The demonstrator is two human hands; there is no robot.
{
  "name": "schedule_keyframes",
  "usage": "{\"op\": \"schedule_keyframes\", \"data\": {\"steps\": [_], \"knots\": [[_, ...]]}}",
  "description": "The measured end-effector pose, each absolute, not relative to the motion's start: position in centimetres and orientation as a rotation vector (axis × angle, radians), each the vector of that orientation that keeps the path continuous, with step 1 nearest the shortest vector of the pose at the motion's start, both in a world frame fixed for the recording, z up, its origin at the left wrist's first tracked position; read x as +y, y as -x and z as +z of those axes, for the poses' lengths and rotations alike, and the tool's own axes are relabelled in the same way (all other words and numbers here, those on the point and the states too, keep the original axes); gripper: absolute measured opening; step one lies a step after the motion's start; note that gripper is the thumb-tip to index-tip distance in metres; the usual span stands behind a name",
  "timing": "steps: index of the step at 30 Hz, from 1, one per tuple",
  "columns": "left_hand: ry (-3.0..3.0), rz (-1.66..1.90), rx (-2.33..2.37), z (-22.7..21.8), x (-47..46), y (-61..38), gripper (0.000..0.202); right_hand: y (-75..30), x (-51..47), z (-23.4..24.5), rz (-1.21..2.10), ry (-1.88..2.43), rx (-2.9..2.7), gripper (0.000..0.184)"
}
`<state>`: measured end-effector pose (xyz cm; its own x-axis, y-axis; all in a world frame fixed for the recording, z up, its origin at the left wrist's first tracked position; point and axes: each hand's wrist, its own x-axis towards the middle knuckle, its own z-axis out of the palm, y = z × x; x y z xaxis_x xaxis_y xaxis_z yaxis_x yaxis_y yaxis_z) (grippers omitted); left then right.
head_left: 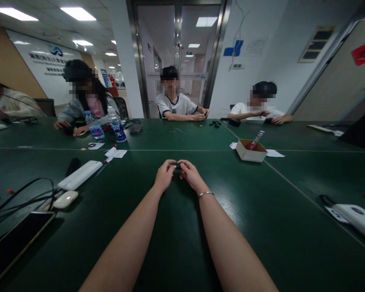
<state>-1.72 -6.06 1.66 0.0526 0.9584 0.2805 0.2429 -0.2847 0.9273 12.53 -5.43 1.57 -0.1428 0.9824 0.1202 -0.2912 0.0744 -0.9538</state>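
Note:
Both my arms reach forward over the dark green table [182, 227]. Between my fingertips is a small dark object [178, 166] with a light glint at its left end; its kind is too small to make out. My left hand [165, 175] pinches its left side, and my right hand [189, 173] grips the right side, fingers curled. A silver bracelet [206, 194] circles my right wrist. The object is held just above the tabletop or touching it; I cannot tell which.
Left lie a phone [18, 237], black cables [27, 190], a whitish rounded case [66, 199] and a long white device [80, 175]. Two bottles [117, 127] stand beyond. An open box [251, 153] holds a clear tube. At right is a white device [357, 217]. Several people sit opposite.

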Motion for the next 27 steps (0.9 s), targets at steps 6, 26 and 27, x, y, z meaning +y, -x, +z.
{"op": "schedule_keyframes", "data": {"steps": [6,26,27], "knots": [[-1.630,1.264,1.223,1.91,-6.27,1.75,0.025,-12.59,-5.46,1.60,1.376,0.847,-1.148,0.041],[-1.639,1.283,1.247,1.87,-6.25,1.70,0.024,-12.62,-5.24,1.30,1.397,0.832,-1.142,0.040],[-1.645,1.279,1.249,1.82,-6.22,1.72,0.024,-12.62,-5.23,1.28,1.395,0.832,-1.142,0.040]]}}
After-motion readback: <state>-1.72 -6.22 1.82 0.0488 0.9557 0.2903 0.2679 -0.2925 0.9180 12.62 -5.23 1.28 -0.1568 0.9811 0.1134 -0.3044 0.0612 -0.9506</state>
